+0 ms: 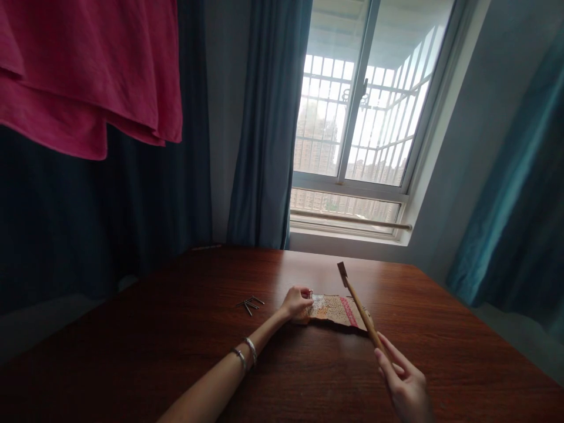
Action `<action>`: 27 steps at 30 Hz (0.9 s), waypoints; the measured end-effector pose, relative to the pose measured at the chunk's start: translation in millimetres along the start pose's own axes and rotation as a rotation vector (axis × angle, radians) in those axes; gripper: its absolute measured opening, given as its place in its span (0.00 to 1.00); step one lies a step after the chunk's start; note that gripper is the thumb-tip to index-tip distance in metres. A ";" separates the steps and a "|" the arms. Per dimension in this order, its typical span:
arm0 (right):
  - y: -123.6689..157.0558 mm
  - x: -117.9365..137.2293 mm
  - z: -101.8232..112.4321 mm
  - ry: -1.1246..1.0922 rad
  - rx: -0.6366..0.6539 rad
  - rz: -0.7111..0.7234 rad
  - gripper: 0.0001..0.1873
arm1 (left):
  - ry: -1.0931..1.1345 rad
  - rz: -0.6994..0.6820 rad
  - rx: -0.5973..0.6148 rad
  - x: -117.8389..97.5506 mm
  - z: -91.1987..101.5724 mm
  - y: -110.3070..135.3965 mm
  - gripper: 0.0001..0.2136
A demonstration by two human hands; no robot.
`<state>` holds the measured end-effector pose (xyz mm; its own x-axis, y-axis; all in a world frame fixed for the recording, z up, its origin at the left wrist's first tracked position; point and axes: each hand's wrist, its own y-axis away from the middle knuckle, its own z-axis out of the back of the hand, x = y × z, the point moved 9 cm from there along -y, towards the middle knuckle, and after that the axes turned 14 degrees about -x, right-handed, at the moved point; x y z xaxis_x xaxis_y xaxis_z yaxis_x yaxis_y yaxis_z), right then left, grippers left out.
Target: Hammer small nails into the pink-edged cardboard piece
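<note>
My left hand (pixel 296 303) pinches a small nail (pixel 311 294) at the left end of a torn piece of cardboard (pixel 333 312). The cardboard lies on the table and is covered with small dark holes or dots, with orange patches and a pink stripe. In my right hand (pixel 404 380) is a hammer (pixel 362 314), gripped low on its wooden handle. Its metal head (pixel 342 272) is raised above the far edge of the cardboard, apart from the nail. Several loose nails (pixel 250 304) lie in a small pile left of my left hand.
The brown wooden table (pixel 247 376) stretches toward a barred window (pixel 352 117). Blue curtains (pixel 268 129) hang behind it and at the right. A pink cloth (pixel 101 76) hangs at the upper left. A rail (pixel 352 219) crosses the window's lower part.
</note>
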<state>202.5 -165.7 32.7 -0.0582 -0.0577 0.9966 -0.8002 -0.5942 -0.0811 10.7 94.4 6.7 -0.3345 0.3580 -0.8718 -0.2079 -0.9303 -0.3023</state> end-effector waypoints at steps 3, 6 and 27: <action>-23.9 -13.5 32.2 0.205 -0.131 0.056 0.40 | 0.035 -0.012 -0.021 4.4 -0.6 -2.8 0.17; -42.9 -26.0 59.7 0.472 -0.184 0.056 0.36 | 0.002 -0.045 0.008 1.3 -1.4 -2.0 0.16; -59.2 -33.6 95.9 0.925 -0.183 0.108 0.29 | -0.127 -0.125 0.105 -37.9 11.3 13.4 0.13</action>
<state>309.1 -205.5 2.9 -0.5244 0.5998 0.6043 -0.8394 -0.4833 -0.2487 10.3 69.3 40.1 -0.4117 0.4837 -0.7724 -0.3474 -0.8668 -0.3577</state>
